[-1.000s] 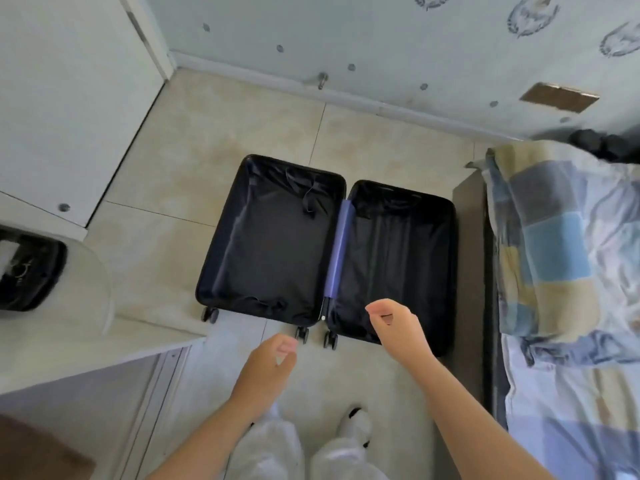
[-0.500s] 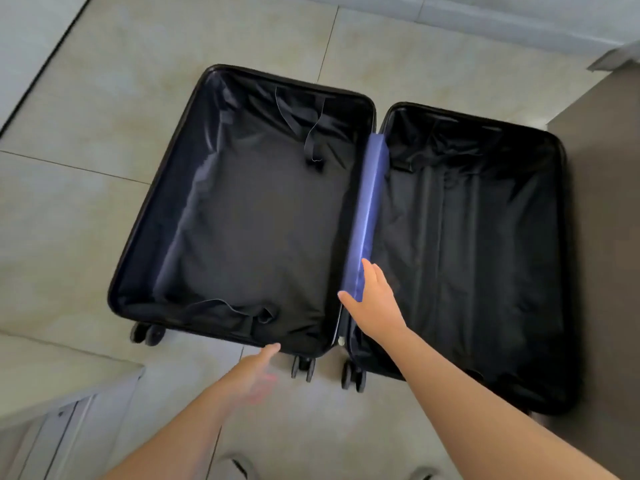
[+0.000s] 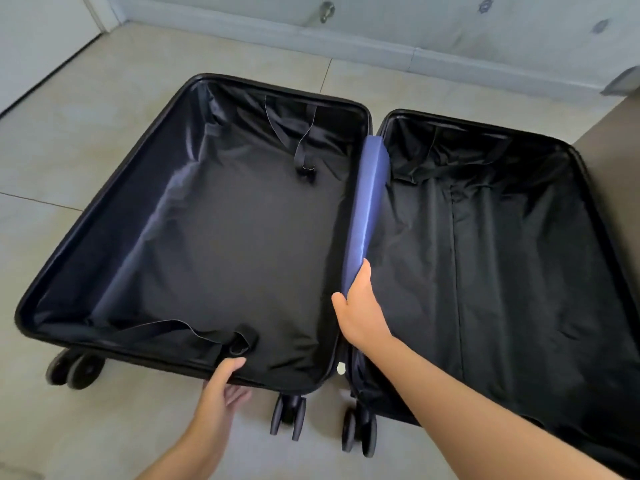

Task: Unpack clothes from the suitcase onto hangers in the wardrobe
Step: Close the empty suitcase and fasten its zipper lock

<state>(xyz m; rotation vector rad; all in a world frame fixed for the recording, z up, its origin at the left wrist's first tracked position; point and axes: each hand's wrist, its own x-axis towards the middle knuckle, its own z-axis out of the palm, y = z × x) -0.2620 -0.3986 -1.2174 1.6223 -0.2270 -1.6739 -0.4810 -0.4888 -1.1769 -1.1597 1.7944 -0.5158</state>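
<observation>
The dark suitcase (image 3: pixel 114 216) lies open flat on the tiled floor, both halves lined in black fabric with no clothes in them. A blue hinge strip (image 3: pixel 369 202) runs down the middle between the halves. My right hand (image 3: pixel 360 313) grips the near end of that blue strip, thumb on the left side, fingers on the right. My left hand (image 3: pixel 221 389) rests against the near rim of the left half, thumb over the edge, fingers under it. Loose black straps (image 3: pixel 194 332) lie in the left half.
Wheels (image 3: pixel 74 372) stick out at the suitcase's near edge. A pale wall with a skirting board (image 3: pixel 277 32) runs behind. A white door panel (image 3: pixel 41 36) is at far left. A brown furniture side (image 3: pixel 613 168) stands close to the suitcase's right edge.
The view has closed in on the suitcase. My left hand has reached the near rim of the left half. My right hand stays on the blue hinge strip.
</observation>
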